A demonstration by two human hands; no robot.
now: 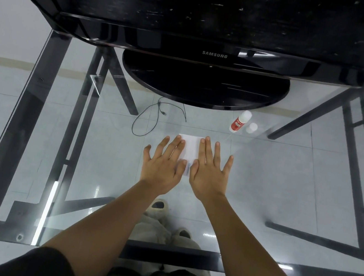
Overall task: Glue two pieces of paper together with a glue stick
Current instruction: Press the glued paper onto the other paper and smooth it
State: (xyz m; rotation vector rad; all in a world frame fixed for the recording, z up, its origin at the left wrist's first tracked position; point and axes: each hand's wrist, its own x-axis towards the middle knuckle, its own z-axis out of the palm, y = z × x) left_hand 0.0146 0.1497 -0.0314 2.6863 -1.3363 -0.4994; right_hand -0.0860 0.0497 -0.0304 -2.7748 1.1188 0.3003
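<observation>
My left hand (164, 162) and right hand (209, 170) lie flat, fingers spread, gripping nothing, pressing the white paper (190, 150) onto the glass table (31, 136); uncapped glue stick (240, 121) and its cap (251, 128) stand beyond, right.

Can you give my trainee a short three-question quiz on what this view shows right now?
1. True or false: the glue stick stands upright on the glass table with its cap off beside it.
2. What are the left hand and right hand doing?
A. Both pressing flat on the white paper
B. One holding the glue stick
C. Both lifted clear of the table
3. Fill in: the glue stick stands just in front of the monitor's black ____.

Key
1. True
2. A
3. base
</observation>
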